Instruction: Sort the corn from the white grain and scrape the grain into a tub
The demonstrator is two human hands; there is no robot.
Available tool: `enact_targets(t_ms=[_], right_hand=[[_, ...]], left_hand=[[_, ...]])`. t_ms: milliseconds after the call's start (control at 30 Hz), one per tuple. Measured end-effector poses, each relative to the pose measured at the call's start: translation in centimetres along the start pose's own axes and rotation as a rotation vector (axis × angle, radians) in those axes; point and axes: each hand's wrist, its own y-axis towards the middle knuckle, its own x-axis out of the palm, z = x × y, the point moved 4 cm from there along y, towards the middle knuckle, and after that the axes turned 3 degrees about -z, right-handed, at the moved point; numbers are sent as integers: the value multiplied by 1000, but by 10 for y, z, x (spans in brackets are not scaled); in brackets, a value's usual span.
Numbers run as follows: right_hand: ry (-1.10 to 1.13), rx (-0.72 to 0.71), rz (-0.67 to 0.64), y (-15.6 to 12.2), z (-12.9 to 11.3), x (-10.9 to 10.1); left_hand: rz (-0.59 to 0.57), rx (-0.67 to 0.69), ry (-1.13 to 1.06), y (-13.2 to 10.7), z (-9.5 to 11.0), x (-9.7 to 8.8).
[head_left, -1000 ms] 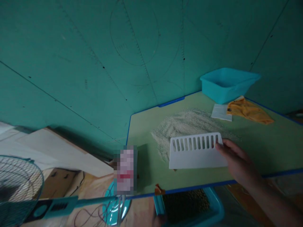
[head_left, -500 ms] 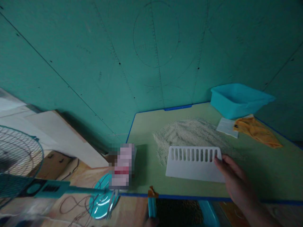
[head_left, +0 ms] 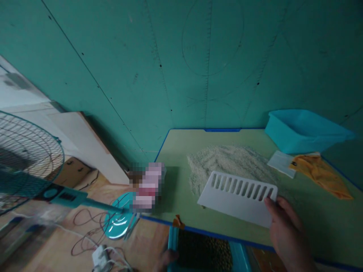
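Observation:
My right hand (head_left: 286, 234) grips the right end of a white slotted scraper (head_left: 235, 198), fingers closed over its edge. The scraper lies tilted on the green table (head_left: 176, 151), its slotted side against a pile of pale grain (head_left: 227, 162). Below the table's front edge hangs a teal bin (head_left: 171, 245) filled with dark pellets. My left hand (head_left: 166, 260) shows dimly at the bin's left rim, fingers curled on it.
A teal basin (head_left: 303, 130) stands at the table's back right, with a white sheet (head_left: 280, 163) and a yellow cloth (head_left: 320, 173) in front of it. A teal standing fan (head_left: 28, 158) leans at the left, its base (head_left: 119, 223) and cables (head_left: 90, 241) on the floor.
The view has swung left and down, showing more floor and fan. The scraper has turned, its left end nearer the front edge, still in my right hand.

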Motion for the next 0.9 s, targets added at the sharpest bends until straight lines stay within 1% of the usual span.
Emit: enact_targets(t_ms=[67, 167, 300, 467, 567, 633, 767, 900], right_hand=[[38, 21, 30, -2, -3, -1], [14, 41, 56, -4, -5, -2], [-17, 102, 88, -5, 1, -4], [44, 131, 110, -5, 5, -2], [34, 157, 139, -6, 3, -1], [25, 170, 143, -6, 1, 0], [19, 201, 110, -6, 0, 0], [-11, 209, 101, -5, 5, -4]], left_hand=[[-44, -12, 52, 14, -1, -5], [-121, -43, 121, 34, -4, -12], [-245, -95, 199, 49, -13, -18], [-386, -151, 264, 55, -29, -26], [-445, -162, 287, 57, -37, -32], [-469, -155, 293, 59, -40, -34], [-501, -140, 293, 59, -43, -35], [-499, -132, 299, 57, -42, -34]])
